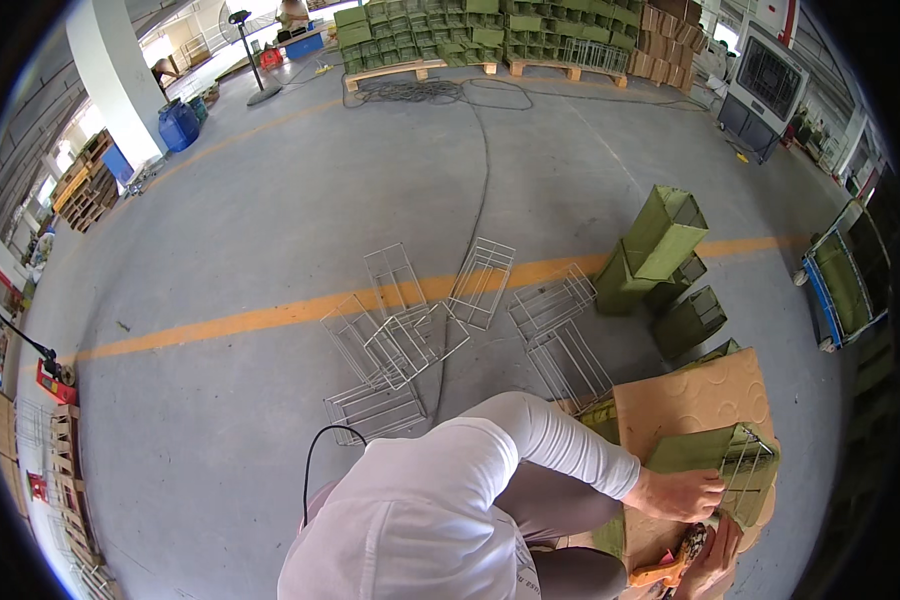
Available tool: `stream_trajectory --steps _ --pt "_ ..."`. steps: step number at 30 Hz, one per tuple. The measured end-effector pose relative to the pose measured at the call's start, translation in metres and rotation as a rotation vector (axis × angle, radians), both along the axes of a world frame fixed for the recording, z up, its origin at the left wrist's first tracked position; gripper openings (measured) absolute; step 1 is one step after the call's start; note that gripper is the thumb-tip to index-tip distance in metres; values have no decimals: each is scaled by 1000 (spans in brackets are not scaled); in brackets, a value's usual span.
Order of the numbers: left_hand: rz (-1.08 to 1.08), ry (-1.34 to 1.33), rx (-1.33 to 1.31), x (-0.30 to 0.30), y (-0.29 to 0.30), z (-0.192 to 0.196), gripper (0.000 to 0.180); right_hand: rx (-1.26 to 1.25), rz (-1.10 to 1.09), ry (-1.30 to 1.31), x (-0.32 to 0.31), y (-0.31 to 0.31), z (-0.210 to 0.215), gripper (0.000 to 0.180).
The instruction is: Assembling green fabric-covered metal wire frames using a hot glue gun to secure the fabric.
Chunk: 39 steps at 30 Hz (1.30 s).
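At the lower right, a green fabric-covered wire-frame box [690,452] lies on its side on a brown board [670,390], bare wires [748,460] showing at its open end. My left hand [678,494] comes in from the left in a white sleeve. Its fingers are closed at the near edge of the box's open end; what they pinch is too small to make out. Just below, my right hand [712,562] is curled around an orange-handled tool [658,573], whose kind I cannot tell. Both hands are close together.
Several bare wire frames [415,345] lie on the grey floor ahead. Green-covered boxes [660,240] stand right of them. A blue cart [838,280] is at far right. Pallets of green boxes [420,35], a cable [485,150] and a cooler-like machine [765,85] are farther off.
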State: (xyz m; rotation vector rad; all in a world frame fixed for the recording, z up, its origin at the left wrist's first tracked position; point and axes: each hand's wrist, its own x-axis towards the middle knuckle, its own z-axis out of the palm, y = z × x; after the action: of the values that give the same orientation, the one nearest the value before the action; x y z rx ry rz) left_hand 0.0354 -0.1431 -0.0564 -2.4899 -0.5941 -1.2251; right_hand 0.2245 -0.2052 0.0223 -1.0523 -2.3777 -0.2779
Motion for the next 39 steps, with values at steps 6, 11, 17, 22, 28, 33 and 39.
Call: stream_trajectory --steps 6,11,17,22,28,33,39 --pt "-17 125 -18 -13 10 10 15 88 -92 -65 17 31 -31 23" --pt "-77 125 -81 -34 26 10 12 -141 3 -155 22 56 -32 18" --pt "-820 -249 -727 -9 34 -9 23 -223 124 -293 30 41 -1 11" --pt "-170 24 -447 -65 24 41 6 -425 123 -129 -9 87 3 11" --pt "-127 -345 -350 -54 13 35 24 -123 -303 456 12 18 -15 15" --pt "-82 -158 -173 -38 -6 30 29 122 -262 347 -10 1 -50 36" --pt "-60 -36 -260 -25 5 28 23 135 -151 106 -12 26 -45 31"
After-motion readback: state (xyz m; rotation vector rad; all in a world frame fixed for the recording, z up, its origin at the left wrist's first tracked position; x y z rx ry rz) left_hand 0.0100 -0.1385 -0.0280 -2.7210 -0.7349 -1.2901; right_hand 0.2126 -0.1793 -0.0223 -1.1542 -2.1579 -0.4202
